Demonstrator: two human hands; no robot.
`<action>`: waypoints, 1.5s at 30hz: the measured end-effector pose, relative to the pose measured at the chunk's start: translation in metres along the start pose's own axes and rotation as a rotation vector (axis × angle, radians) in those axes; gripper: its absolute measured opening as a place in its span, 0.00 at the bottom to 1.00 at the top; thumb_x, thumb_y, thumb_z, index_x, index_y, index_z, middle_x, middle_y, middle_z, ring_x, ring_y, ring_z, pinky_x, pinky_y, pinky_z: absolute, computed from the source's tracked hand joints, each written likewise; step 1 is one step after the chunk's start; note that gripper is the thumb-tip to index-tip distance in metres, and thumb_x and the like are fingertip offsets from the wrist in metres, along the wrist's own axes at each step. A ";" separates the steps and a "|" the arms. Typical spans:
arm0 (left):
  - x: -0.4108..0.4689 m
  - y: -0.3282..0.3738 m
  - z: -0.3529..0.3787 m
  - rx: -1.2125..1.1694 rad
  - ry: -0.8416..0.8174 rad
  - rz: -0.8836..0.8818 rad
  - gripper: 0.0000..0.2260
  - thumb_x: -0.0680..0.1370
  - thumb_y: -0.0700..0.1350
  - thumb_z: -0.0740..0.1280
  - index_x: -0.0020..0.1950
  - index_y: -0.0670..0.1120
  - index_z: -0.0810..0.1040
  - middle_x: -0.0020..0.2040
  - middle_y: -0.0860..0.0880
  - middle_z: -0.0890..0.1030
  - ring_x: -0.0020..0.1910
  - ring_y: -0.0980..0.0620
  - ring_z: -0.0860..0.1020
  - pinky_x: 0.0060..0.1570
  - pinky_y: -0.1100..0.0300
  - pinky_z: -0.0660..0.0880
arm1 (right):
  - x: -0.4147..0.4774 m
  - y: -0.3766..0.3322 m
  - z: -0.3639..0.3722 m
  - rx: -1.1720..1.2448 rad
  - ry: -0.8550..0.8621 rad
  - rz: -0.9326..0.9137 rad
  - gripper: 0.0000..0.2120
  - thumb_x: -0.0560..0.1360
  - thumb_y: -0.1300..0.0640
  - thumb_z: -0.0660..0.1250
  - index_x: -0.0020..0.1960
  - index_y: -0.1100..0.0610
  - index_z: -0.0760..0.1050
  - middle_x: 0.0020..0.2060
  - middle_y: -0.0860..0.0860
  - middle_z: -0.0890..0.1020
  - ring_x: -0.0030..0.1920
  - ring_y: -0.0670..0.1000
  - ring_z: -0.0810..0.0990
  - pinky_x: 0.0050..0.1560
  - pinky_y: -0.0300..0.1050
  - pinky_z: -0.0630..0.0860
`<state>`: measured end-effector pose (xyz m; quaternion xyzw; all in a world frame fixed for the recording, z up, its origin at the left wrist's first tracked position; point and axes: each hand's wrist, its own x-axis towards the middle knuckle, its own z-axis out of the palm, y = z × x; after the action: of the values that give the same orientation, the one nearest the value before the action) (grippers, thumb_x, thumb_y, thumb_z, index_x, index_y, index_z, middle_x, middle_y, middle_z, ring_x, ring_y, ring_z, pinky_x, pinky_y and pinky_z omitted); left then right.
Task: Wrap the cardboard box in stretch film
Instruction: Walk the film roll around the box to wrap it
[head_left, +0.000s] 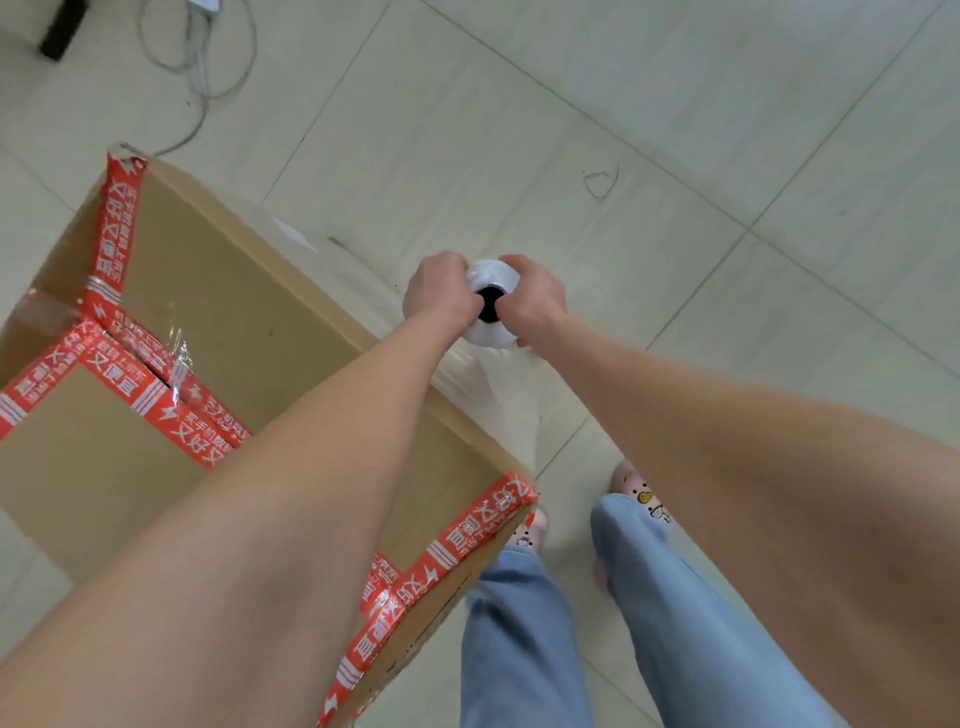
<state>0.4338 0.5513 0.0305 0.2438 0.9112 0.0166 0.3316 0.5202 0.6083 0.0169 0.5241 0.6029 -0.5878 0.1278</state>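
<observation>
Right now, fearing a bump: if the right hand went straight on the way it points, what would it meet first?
The right hand grips the stretch film roll, so that comes first; past it, likely the left hand.

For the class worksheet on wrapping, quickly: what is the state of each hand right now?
Left hand: grips the stretch film roll at its upper end.
Right hand: grips the same roll from the other side.

The cardboard box (208, 291) is matt brown paperboard, its seams bound with glossy red plastic tape (117, 223). At its 3 o'clock side the stretch film roll (491, 332) looks like shiny, milky plastic. The pulled film (478, 384) is clear and wrinkled. The floor (571, 130) is smooth tile with a faint sheen. The trousers (519, 649) are blue denim cloth.
</observation>
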 end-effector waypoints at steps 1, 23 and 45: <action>0.000 -0.001 0.000 -0.022 0.015 -0.024 0.08 0.71 0.39 0.65 0.34 0.44 0.69 0.38 0.46 0.74 0.38 0.45 0.74 0.35 0.58 0.66 | 0.003 -0.002 -0.001 -0.052 0.008 -0.038 0.28 0.73 0.63 0.59 0.71 0.47 0.66 0.66 0.52 0.73 0.61 0.57 0.75 0.56 0.51 0.76; 0.035 -0.010 -0.024 -0.115 -0.067 -0.129 0.09 0.73 0.38 0.62 0.52 0.43 0.76 0.53 0.43 0.80 0.50 0.43 0.77 0.41 0.57 0.71 | 0.041 -0.048 0.010 -0.157 -0.177 0.113 0.30 0.74 0.62 0.61 0.75 0.50 0.60 0.65 0.53 0.73 0.58 0.60 0.77 0.49 0.57 0.80; 0.065 -0.052 -0.054 -0.207 -0.005 -0.202 0.10 0.71 0.40 0.64 0.52 0.45 0.78 0.50 0.44 0.80 0.51 0.42 0.78 0.42 0.58 0.72 | 0.067 -0.092 0.049 -0.264 -0.237 0.044 0.32 0.74 0.61 0.63 0.76 0.52 0.57 0.67 0.53 0.70 0.61 0.58 0.74 0.50 0.55 0.80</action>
<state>0.3352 0.5420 0.0240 0.1154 0.9237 0.0766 0.3571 0.3978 0.6213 0.0051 0.4427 0.6438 -0.5585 0.2784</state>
